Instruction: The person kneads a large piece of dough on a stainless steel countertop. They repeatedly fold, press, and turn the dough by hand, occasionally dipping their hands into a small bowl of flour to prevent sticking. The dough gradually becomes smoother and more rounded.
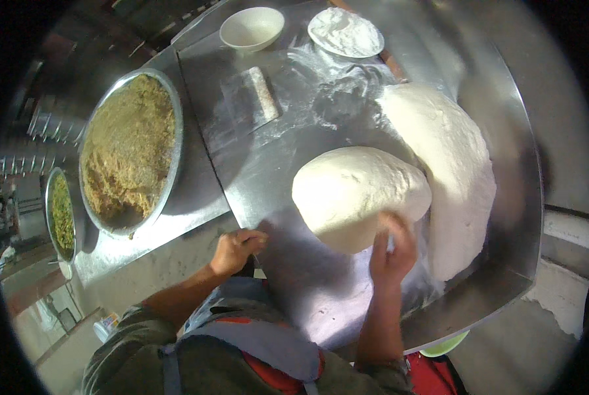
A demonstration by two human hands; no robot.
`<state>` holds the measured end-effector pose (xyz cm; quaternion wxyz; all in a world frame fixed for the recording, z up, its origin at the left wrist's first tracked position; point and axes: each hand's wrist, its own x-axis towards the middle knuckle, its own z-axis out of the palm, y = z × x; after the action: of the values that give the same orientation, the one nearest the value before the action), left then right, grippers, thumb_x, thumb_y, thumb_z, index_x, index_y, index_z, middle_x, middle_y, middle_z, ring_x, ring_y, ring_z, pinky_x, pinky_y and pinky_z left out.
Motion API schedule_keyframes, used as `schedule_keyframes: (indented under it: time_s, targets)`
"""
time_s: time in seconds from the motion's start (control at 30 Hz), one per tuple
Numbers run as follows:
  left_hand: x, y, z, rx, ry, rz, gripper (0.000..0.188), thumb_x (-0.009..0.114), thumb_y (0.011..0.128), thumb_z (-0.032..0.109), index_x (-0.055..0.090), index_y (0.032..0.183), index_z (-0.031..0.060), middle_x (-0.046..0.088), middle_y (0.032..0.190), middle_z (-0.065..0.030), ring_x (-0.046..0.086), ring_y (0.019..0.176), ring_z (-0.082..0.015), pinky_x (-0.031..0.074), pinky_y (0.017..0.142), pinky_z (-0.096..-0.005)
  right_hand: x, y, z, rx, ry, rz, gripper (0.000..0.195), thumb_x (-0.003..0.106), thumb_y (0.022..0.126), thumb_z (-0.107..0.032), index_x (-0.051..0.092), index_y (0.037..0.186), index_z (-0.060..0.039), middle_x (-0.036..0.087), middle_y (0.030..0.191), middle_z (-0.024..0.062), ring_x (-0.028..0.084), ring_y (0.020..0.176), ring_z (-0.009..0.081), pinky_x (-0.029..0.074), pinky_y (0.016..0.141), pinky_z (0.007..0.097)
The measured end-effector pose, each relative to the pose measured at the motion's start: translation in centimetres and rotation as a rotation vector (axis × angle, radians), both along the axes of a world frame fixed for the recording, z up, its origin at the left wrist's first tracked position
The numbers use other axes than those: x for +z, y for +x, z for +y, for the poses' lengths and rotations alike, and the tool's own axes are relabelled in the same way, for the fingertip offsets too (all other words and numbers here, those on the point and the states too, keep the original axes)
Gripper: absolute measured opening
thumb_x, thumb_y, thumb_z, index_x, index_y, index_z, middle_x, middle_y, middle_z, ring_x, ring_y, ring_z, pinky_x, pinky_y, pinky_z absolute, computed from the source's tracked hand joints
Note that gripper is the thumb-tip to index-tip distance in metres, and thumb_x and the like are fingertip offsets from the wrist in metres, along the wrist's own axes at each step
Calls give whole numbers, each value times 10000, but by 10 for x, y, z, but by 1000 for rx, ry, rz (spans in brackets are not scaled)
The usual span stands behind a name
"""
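Observation:
A large rounded mound of dough (358,192) lies on the stainless steel worktop (274,168). My right hand (394,247), somewhat blurred, is at the mound's near right edge with its fingers bent; whether it touches the dough I cannot tell. Along the mound's right side stretches a longer, bigger slab of dough (452,182). My left hand (237,251) is off the worktop's near left edge, its fingers curled, and whether something small is between them is unclear. A dough scraper (263,94) with a pale handle and metal blade lies flat beyond the mound.
At the far side stand an empty white bowl (252,28) and a bowl of white flour (346,32), with flour scattered nearby. To the left are a large metal basin of brownish filling (131,148) and a smaller one of chopped greens (61,212). A raised metal rim (536,197) borders the right.

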<state>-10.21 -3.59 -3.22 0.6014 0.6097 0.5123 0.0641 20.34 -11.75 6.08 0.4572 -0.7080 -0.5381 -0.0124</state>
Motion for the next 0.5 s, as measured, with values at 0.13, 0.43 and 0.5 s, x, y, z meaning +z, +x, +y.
schedule_keyframes:
  time_s: [0.13, 0.43, 0.5]
  targets:
    - [-30, -92, -13, -460, 897, 365, 175, 678, 851, 183, 729, 948, 47, 708, 909, -114, 639, 936, -271, 496, 870, -400, -7, 25, 83, 33, -266, -85, 246, 692, 823, -215, 668, 1024, -75, 658, 1098, 104, 577, 1064, 308, 397, 965, 424]
    - [-92, -155, -19, -449, 667, 749, 150, 682, 823, 205, 735, 955, 157, 676, 907, -80, 618, 944, -314, 474, 846, -410, -66, -21, -9, 86, -261, -272, 260, 660, 846, -313, 643, 1045, -146, 585, 1226, 61, 484, 1211, 311, 316, 1001, 512]
    - [-91, -152, -13, -425, 525, 699, 162, 679, 823, 202, 725, 961, 132, 665, 964, -95, 622, 933, -317, 485, 829, -415, -70, -32, -35, 78, -233, -274, 251, 668, 843, -296, 632, 1048, -157, 576, 1241, 56, 463, 1236, 313, 303, 1002, 528]
